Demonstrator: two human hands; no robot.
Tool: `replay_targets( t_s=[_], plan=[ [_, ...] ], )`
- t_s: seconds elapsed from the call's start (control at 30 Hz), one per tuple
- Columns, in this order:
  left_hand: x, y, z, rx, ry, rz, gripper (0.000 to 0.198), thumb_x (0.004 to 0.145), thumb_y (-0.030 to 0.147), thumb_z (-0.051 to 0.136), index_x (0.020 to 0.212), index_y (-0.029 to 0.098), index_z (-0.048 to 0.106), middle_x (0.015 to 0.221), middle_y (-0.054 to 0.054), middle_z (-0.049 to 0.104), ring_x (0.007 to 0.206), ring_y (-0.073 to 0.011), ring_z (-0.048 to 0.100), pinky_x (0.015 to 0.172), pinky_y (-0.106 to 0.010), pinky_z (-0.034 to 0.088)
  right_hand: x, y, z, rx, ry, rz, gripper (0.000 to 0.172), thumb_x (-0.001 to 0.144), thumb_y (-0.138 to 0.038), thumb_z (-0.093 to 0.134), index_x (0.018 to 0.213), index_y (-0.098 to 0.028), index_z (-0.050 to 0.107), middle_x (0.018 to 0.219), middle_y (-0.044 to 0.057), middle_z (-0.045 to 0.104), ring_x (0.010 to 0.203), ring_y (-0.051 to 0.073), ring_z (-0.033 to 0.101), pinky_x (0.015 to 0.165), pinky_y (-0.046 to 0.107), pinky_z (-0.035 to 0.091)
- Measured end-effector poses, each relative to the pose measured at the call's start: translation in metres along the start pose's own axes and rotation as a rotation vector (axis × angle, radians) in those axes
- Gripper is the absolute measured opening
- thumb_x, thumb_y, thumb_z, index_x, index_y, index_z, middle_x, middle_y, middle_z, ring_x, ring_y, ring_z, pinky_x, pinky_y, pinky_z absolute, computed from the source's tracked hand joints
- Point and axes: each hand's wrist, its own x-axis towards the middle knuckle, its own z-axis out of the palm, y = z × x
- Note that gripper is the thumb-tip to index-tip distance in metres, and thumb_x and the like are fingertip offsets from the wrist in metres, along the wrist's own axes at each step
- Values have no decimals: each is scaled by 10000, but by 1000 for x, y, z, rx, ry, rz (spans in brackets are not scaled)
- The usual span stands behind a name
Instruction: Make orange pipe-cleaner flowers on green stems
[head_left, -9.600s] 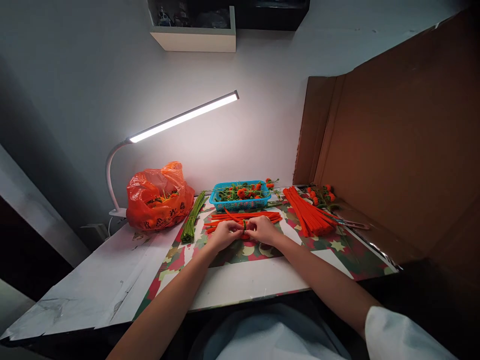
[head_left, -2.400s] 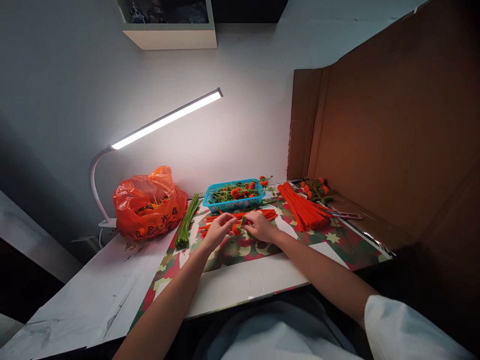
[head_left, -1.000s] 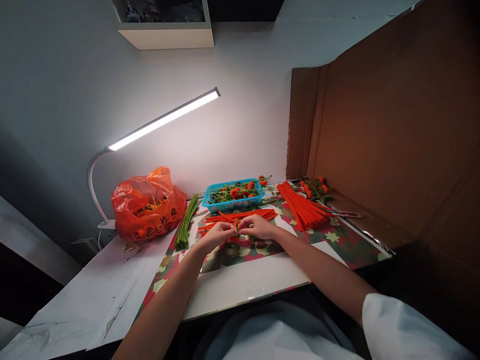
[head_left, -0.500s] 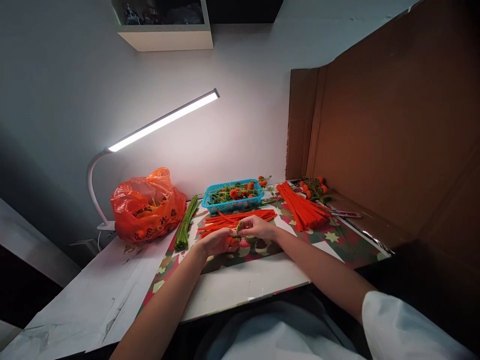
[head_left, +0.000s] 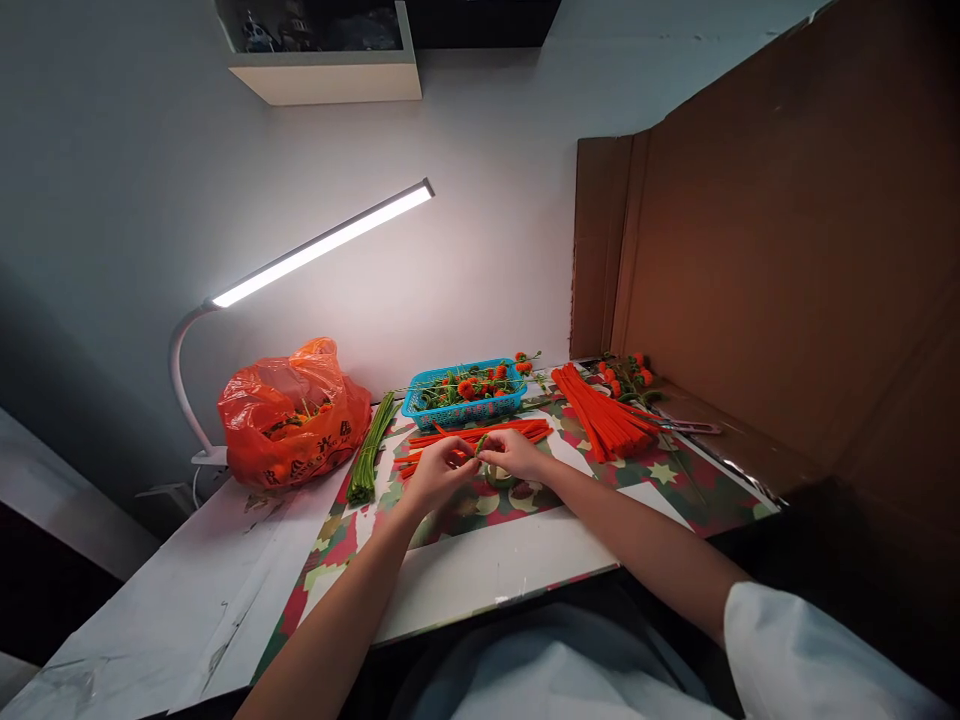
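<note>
My left hand (head_left: 439,472) and my right hand (head_left: 514,455) meet over the patterned paper (head_left: 660,478) on the table. Together they pinch a small green and orange pipe-cleaner piece (head_left: 480,447) between the fingertips. Most of that piece is hidden by my fingers. Just behind my hands lies a loose row of orange pipe cleaners (head_left: 480,434). A blue basket (head_left: 459,408) with finished orange-and-green pieces stands behind that row.
A bundle of green pipe cleaners (head_left: 369,453) lies left of my hands, beside an orange plastic bag (head_left: 289,415). A second orange bundle (head_left: 604,410) and scissors (head_left: 690,427) lie at the right, by a cardboard wall (head_left: 780,260). A lit desk lamp (head_left: 322,242) hangs overhead.
My hands have kept working the small piece, turning it between the fingertips and shifting slightly away from me. The view has drifted a little to the right.
</note>
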Motion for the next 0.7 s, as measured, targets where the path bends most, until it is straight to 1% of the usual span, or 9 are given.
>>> replay_targets(
  t_s=[0.07, 0.13, 0.2, 0.27, 0.33, 0.4, 0.53, 0.6, 0.7],
  plan=[
    [0, 2, 2, 91, 34, 45, 166, 720, 337, 621, 735, 172, 620, 714, -24, 617, 598, -133, 535, 549, -229, 400, 1, 2, 2, -22, 19, 17, 118, 734, -236, 590, 704, -123, 603, 624, -8, 549, 577, 97, 462, 517, 201, 337],
    [1, 4, 3, 142, 46, 60, 113, 708, 285, 617, 722, 175, 635, 680, -20, 619, 581, -129, 517, 545, -228, 386, 1, 3, 4, -43, 42, 25, 120, 733, -240, 598, 701, -125, 612, 629, -5, 561, 586, 100, 473, 516, 199, 335],
    [2, 5, 3, 162, 50, 56, 81, 692, 248, 611, 698, 172, 640, 657, -18, 621, 570, -126, 505, 543, -225, 374, 1, 4, 5, -49, 50, 28, 131, 734, -252, 605, 701, -126, 619, 635, -2, 571, 589, 102, 482, 515, 198, 335],
    [2, 5, 2, 134, 23, 35, 92, 696, 245, 597, 689, 167, 645, 648, -20, 625, 574, -129, 512, 544, -225, 369, 0, 3, 4, -48, 46, 25, 137, 738, -257, 608, 718, -124, 629, 640, 1, 576, 585, 102, 484, 518, 199, 338],
    [3, 4, -2, 57, -27, -8, 126, 707, 271, 587, 691, 160, 645, 652, -25, 631, 591, -138, 534, 548, -227, 376, -2, 1, 2, -61, 33, -6, 137, 749, -255, 603, 746, -124, 640, 642, 3, 576, 585, 104, 481, 527, 203, 347],
    [4, 3, -6, -41, -91, -69, 160, 710, 303, 590, 688, 152, 640, 646, -26, 626, 594, -141, 543, 551, -231, 381, -4, -2, -1, -81, 4, -80, 144, 763, -256, 597, 809, -133, 656, 674, 7, 586, 610, 109, 486, 559, 212, 367],
    [5, 3, -13, -222, -223, -203, 184, 667, 319, 648, 657, 136, 632, 586, 6, 553, 532, -99, 464, 519, -218, 340, -7, -7, -8, -86, -57, -202, 206, 771, -259, 609, 938, -155, 672, 743, 19, 606, 686, 128, 509, 636, 234, 401],
    [5, 3, -14, -355, -287, -291, 187, 643, 311, 676, 648, 132, 625, 576, 21, 517, 517, -80, 427, 516, -213, 332, -8, -9, -9, -53, -81, -232, 211, 772, -291, 620, 920, -155, 683, 751, 27, 613, 710, 137, 519, 657, 243, 410],
    [3, 4, -16, -620, -400, -466, 190, 636, 310, 681, 682, 139, 612, 627, 10, 535, 556, -88, 468, 543, -220, 365, -7, -11, -8, 45, -109, -259, 249, 759, -375, 639, 844, -146, 686, 755, 36, 628, 717, 143, 534, 668, 250, 417]
  ],
)
